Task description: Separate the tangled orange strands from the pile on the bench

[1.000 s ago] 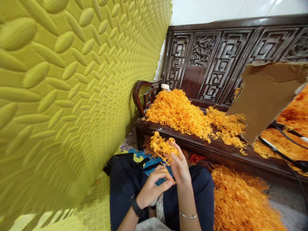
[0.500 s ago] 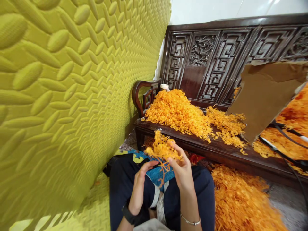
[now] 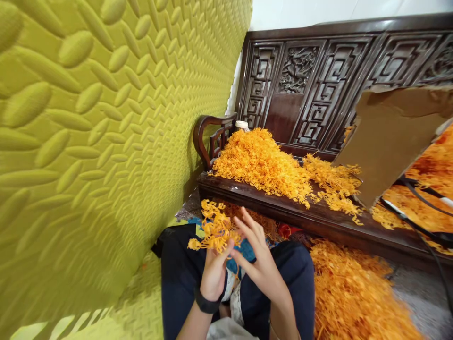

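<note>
A small bunch of curly orange plastic-looking strands (image 3: 215,226) stands up out of my left hand (image 3: 214,271), which is closed around its lower end above my lap. Close by on the right, my right hand (image 3: 255,252) has its fingers spread apart, with the fingertips near the bunch's right side. Whether the right thumb touches a strand I cannot tell. Thin strand ends hang below the bunch between the hands. A large heap of the same orange pieces (image 3: 262,163) lies on the dark wooden bench (image 3: 240,189) in front of me.
On the left rises a yellow textured foam mat (image 3: 106,141). A cardboard sheet (image 3: 392,137) leans on the bench at right, near black cables (image 3: 399,212). Another orange pile (image 3: 357,293) lies by my right knee. A white-lidded container (image 3: 242,125) stands behind the heap.
The orange bunch has passed from my right hand to my left and shifted left. My left hand has closed on it, while the right hand's fingers have opened.
</note>
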`<state>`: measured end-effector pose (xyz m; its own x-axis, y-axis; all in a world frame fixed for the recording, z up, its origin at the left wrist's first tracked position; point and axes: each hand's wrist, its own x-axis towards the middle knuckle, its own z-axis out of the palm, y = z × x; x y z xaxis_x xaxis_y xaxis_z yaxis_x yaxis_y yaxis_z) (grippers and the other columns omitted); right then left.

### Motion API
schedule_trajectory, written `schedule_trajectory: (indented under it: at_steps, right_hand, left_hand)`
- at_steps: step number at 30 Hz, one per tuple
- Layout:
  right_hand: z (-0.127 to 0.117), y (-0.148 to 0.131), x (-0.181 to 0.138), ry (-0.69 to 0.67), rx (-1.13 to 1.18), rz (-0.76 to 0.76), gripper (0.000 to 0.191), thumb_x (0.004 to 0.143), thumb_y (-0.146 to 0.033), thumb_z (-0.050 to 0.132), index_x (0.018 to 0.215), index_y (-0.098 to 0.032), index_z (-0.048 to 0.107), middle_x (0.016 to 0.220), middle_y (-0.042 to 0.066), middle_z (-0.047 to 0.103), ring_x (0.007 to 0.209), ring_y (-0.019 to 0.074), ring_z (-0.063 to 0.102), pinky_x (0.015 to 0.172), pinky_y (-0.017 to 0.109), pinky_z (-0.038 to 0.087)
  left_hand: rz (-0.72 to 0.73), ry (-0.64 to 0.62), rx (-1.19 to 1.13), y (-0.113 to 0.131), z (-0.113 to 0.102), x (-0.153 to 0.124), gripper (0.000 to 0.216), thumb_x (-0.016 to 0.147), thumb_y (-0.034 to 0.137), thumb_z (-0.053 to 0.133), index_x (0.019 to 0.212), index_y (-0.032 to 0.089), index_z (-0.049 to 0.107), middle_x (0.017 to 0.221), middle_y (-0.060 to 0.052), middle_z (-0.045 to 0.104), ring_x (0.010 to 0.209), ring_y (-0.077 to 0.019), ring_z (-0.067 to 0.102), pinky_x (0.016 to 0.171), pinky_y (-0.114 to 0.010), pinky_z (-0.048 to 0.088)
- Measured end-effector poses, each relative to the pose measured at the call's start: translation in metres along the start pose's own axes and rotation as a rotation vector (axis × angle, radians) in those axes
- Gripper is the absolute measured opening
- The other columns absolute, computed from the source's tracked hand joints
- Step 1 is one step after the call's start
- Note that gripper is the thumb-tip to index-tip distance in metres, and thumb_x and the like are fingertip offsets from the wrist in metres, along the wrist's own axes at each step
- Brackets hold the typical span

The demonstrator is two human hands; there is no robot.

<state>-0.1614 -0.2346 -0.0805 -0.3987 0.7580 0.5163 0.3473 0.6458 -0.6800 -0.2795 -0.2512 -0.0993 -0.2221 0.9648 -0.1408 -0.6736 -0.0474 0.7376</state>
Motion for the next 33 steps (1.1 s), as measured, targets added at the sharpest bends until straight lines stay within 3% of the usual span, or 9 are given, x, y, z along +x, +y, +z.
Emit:
schedule_trajectory:
  at_steps: [2, 5, 8, 10, 15, 20, 27, 30, 33]
  right_hand:
    - [0.000, 0.002, -0.001, 0.131, 0.012, 0.029, 0.053, 0.083, -0.026, 0.060, 0.132, -0.028, 0.039, 0.140, 0.007, 0.037, 0.128, 0.0206, 0.035, 0.104, 0.035, 0.032]
    - [0.002, 0.005, 0.001, 0.129, 0.102, 0.062, 0.030, 0.080, -0.025, 0.064, 0.108, -0.024, 0.054, 0.106, 0.005, 0.056, 0.100, 0.0167, 0.054, 0.085, 0.026, 0.044]
    - [0.008, 0.009, 0.005, 0.109, 0.156, 0.068, 0.007, 0.083, -0.025, 0.060, 0.082, -0.019, 0.057, 0.087, 0.003, 0.055, 0.081, 0.0139, 0.055, 0.072, 0.023, 0.044]
    - [0.011, 0.012, 0.006, 0.131, 0.166, 0.075, 0.015, 0.084, -0.025, 0.057, 0.072, -0.017, 0.055, 0.081, 0.002, 0.054, 0.076, 0.0130, 0.054, 0.069, 0.023, 0.043]
    - [0.012, 0.025, 0.003, 0.184, 0.232, 0.190, 0.014, 0.088, -0.026, 0.048, 0.077, -0.018, 0.050, 0.069, -0.001, 0.055, 0.064, 0.0115, 0.055, 0.060, 0.022, 0.043]
    - [0.002, 0.029, 0.000, 0.488, 0.145, 0.222, 0.017, 0.087, -0.031, 0.050, 0.076, -0.018, 0.051, 0.066, -0.001, 0.053, 0.059, 0.0111, 0.051, 0.057, 0.021, 0.041]
    - [-0.005, 0.020, -0.004, 0.808, 0.088, 0.197, 0.012, 0.083, -0.027, 0.057, 0.078, -0.017, 0.057, 0.074, 0.001, 0.058, 0.065, 0.0121, 0.055, 0.061, 0.023, 0.043]
    - [-0.029, 0.021, 0.001, 1.113, 0.048, 0.149, 0.008, 0.081, -0.024, 0.059, 0.080, -0.016, 0.057, 0.075, 0.001, 0.058, 0.066, 0.0127, 0.056, 0.066, 0.027, 0.045]
    - [-0.068, 0.015, 0.017, 1.438, 0.075, -0.082, 0.012, 0.077, -0.017, 0.064, 0.076, -0.017, 0.052, 0.067, -0.001, 0.053, 0.057, 0.0132, 0.057, 0.062, 0.032, 0.048]
  left_hand:
    - [0.041, 0.010, 0.039, -0.001, -0.001, 0.001, 0.051, 0.057, 0.038, 0.080, 0.102, 0.019, 0.065, 0.085, -0.005, 0.070, 0.090, -0.0216, 0.064, 0.083, -0.032, 0.048]
    - [0.091, 0.125, 0.093, -0.007, -0.007, 0.002, 0.053, 0.053, 0.042, 0.080, 0.098, 0.019, 0.065, 0.087, -0.004, 0.070, 0.088, -0.0211, 0.064, 0.081, -0.031, 0.048]
    - [0.098, 0.129, 0.184, -0.011, -0.008, 0.001, 0.047, 0.053, 0.045, 0.079, 0.089, 0.018, 0.064, 0.078, -0.001, 0.068, 0.071, -0.0161, 0.062, 0.069, -0.027, 0.049]
    - [0.083, 0.025, 0.293, -0.009, -0.007, 0.001, 0.041, 0.058, 0.049, 0.075, 0.081, 0.016, 0.063, 0.063, 0.002, 0.062, 0.052, -0.0109, 0.053, 0.055, -0.024, 0.044]
    - [0.061, -0.064, 0.454, 0.000, -0.009, 0.002, 0.050, 0.066, 0.054, 0.066, 0.045, 0.016, 0.041, 0.040, 0.007, 0.033, 0.038, -0.0035, 0.028, 0.041, -0.021, 0.020]
    - [-0.097, -0.126, 0.306, -0.011, -0.018, 0.000, 0.043, 0.060, 0.045, 0.070, 0.050, 0.018, 0.038, 0.040, 0.011, 0.022, 0.038, -0.0018, 0.016, 0.042, -0.020, 0.011]
    - [-0.243, -0.151, 0.182, -0.030, -0.011, -0.020, 0.023, 0.050, 0.027, 0.064, 0.056, 0.019, 0.043, 0.037, 0.013, 0.022, 0.037, -0.0015, 0.015, 0.041, -0.020, 0.012]
    - [-0.270, -0.122, 0.159, -0.028, -0.016, -0.029, 0.030, 0.050, 0.035, 0.069, 0.058, 0.019, 0.044, 0.037, 0.013, 0.021, 0.036, -0.0018, 0.015, 0.041, -0.020, 0.011]
    - [-0.272, -0.085, 0.181, -0.021, -0.027, -0.033, 0.041, 0.051, 0.047, 0.074, 0.060, 0.018, 0.046, 0.038, 0.014, 0.019, 0.037, -0.0016, 0.013, 0.042, -0.020, 0.010]
